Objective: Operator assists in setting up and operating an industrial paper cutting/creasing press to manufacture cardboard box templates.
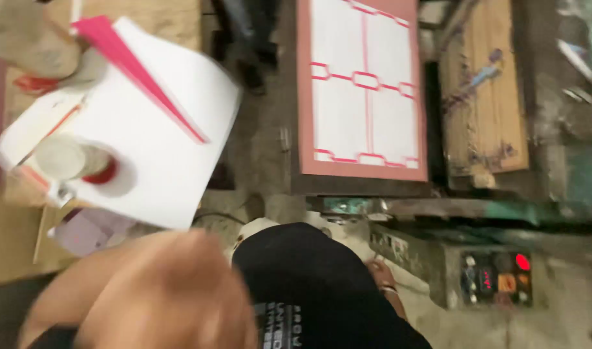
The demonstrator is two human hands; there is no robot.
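A white sheet (pixel 160 136) with a pink stripe across it hangs tilted at the left, blurred by motion. A large skin-coloured blur (pixel 147 297) at the bottom left is my left arm or hand, close to the camera; its fingers do not show. A tan blur (pixel 24 39) at the top left corner touches the sheet's pink end; I cannot tell whether it is a hand. My right hand is out of sight. My black shirt (pixel 309 291) fills the bottom middle.
A pink-bordered printing frame (pixel 364 169) holding a white sheet with red lines lies ahead. A round tin with red ink (pixel 70 158) sits by the loose sheet. At the right are a stained wooden board (pixel 490 97) and a control box with a red button (pixel 503 278). A sandalled foot (pixel 383 278) stands on the floor.
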